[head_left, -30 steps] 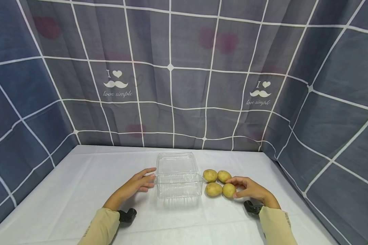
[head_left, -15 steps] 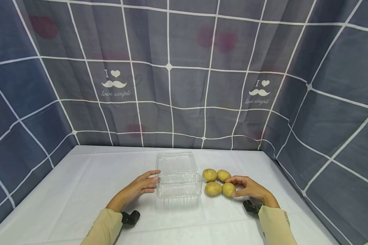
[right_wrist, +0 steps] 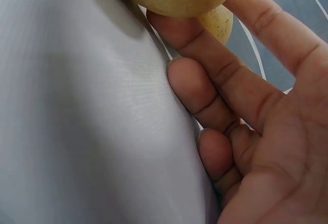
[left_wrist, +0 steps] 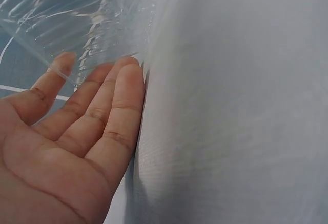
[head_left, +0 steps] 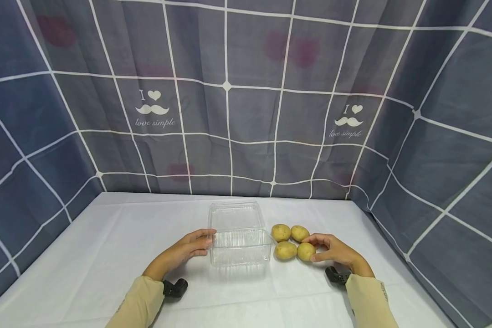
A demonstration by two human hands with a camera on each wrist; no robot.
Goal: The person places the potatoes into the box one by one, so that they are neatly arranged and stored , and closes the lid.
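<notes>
A clear plastic clamshell container [head_left: 241,255] sits on the white cloth, its lid [head_left: 236,216] laid back away from me. My left hand [head_left: 183,252] touches the container's left side; in the left wrist view its fingers [left_wrist: 125,98] are fairly straight against the clear wall. Right of the container several potatoes lie in a tight group: a back left potato [head_left: 280,233], a back right potato [head_left: 299,233], a front left potato [head_left: 285,250] and a front right potato [head_left: 306,251]. My right hand [head_left: 336,252] holds the front right potato between thumb and fingers, low against the cloth.
A white cloth [head_left: 106,255] covers the table. Grey-blue checked curtains [head_left: 246,114] hang behind it and along both sides. Black wrist cameras [head_left: 174,289] are worn on both wrists.
My left hand has moved slightly right, from beside the container to touching its left side. The right hand has stayed at the front right potato. The potatoes and container look unmoved.
</notes>
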